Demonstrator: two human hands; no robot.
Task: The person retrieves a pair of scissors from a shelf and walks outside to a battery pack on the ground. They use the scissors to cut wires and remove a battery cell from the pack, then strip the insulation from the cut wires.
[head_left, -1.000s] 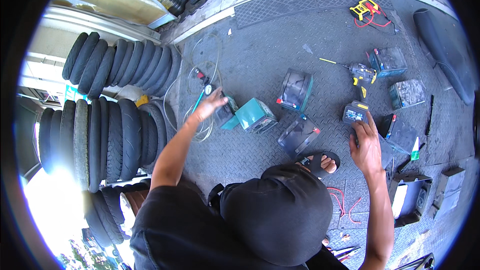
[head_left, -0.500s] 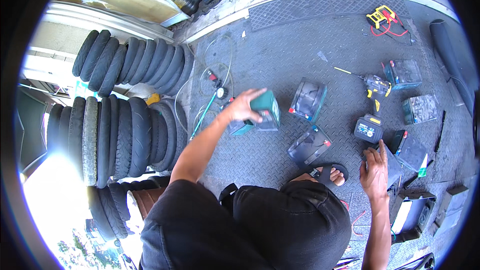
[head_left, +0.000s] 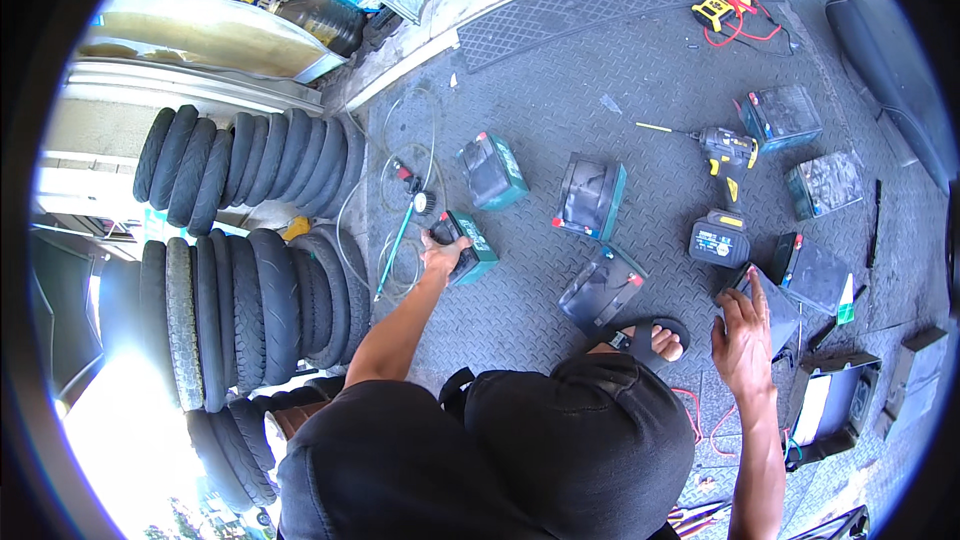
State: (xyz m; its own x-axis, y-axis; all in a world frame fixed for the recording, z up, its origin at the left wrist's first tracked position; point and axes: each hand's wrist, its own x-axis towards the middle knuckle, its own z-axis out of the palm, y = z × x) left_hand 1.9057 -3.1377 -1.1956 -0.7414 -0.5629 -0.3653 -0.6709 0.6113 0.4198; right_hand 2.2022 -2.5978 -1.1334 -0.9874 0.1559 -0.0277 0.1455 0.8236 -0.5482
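Note:
My left hand [head_left: 440, 254] is closed on a green-sided battery with a black top [head_left: 474, 258], which stands on the floor beside the air hose. A similar battery [head_left: 490, 172] stands just beyond it with nothing touching it. Two more batteries, one farther [head_left: 590, 195] and one nearer [head_left: 603, 288], stand in the middle. My right hand [head_left: 745, 338] has its fingers stretched over the edge of a dark battery [head_left: 770, 310]; the index fingertip is at a red terminal. That hand partly hides the battery.
A cordless drill [head_left: 724, 180] lies right of the middle, near several other batteries [head_left: 825, 183]. Rows of tyres [head_left: 250, 165] line the left. An air gauge with hose [head_left: 423, 202] lies by them. A yellow tester [head_left: 722, 6] with red leads lies far right; an open black case [head_left: 830, 405] lies near right.
My left hand has let go of one green battery, now standing free, and moved nearer and left to grip another. My right hand stays by its battery. The view has shifted slightly.

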